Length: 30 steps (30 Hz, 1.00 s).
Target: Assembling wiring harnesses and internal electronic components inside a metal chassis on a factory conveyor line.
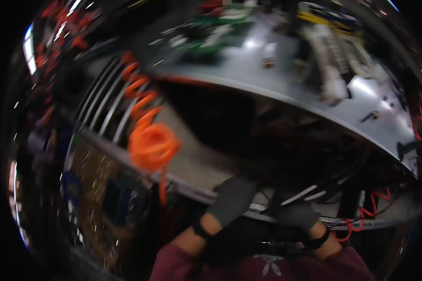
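Both my hands wear dark grey gloves, and motion smears the view. My left hand [232, 201] reaches to a long pale rail [192, 189] below the metal table; its fingers fade into the dark, so I cannot see whether it grips anything. To its right, my right hand [295, 214] is beside two thin whitish strips [300, 195], and I cannot make out whether it holds them. Its fingers are also blurred and in shadow. A coiled orange air hose [152, 145] hangs to the left of my left hand.
Ahead is a shiny metal table [248, 61] with green-and-white items [211, 35] and long white parts [330, 70]. Metal bars [103, 100] form a rack at left, above a brown surface [91, 173] with a dark blue box [117, 201]. A red coiled hose [361, 215] hangs at right.
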Available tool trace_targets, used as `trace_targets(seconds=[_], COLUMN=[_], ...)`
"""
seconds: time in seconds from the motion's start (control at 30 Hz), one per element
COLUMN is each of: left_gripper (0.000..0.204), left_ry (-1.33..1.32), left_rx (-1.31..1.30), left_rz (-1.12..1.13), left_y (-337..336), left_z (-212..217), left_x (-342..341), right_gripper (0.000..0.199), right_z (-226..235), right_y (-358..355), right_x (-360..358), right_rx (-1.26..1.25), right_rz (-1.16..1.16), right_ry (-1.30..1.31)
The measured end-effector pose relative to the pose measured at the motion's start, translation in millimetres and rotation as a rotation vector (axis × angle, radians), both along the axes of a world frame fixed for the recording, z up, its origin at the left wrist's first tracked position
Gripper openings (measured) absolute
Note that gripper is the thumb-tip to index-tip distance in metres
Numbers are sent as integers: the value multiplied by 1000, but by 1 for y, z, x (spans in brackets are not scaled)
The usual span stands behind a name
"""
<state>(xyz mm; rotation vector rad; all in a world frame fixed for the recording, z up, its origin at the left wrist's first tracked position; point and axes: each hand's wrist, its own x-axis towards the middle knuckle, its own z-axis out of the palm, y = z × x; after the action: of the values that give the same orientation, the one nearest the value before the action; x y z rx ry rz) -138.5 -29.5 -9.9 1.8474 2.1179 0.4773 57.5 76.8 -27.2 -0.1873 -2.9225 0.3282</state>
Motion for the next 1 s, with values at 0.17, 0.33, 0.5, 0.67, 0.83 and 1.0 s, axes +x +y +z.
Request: trace_targets(seconds=[0.17, 0.33, 0.5, 0.67, 0.83, 1.0], left_gripper=[20, 25, 24, 25, 32, 39], left_ry=[91, 107, 618, 672, 727, -256], left_rx=[27, -9, 493, 180, -11, 491], left_rz=[-207, -78, 809, 1257, 1213, 790], left_y=[-33, -121, -244, -351, -366, -300], left_z=[19, 75, 122, 114, 108, 101], left_x=[10, 6, -57, -143, -153, -73], right_gripper=[11, 17, 18, 26, 43, 70], right_z=[30, 53, 51, 45, 55, 46], right_y=[-13, -20, -43, -78, -95, -121], right_x=[7, 5, 1, -13, -51, -132], right_rx=[-796, -1164, -973, -948, -881, -769], right_rz=[-220, -692, -402, -187, -157, -74], right_ry=[84, 144, 54, -81, 50, 248])
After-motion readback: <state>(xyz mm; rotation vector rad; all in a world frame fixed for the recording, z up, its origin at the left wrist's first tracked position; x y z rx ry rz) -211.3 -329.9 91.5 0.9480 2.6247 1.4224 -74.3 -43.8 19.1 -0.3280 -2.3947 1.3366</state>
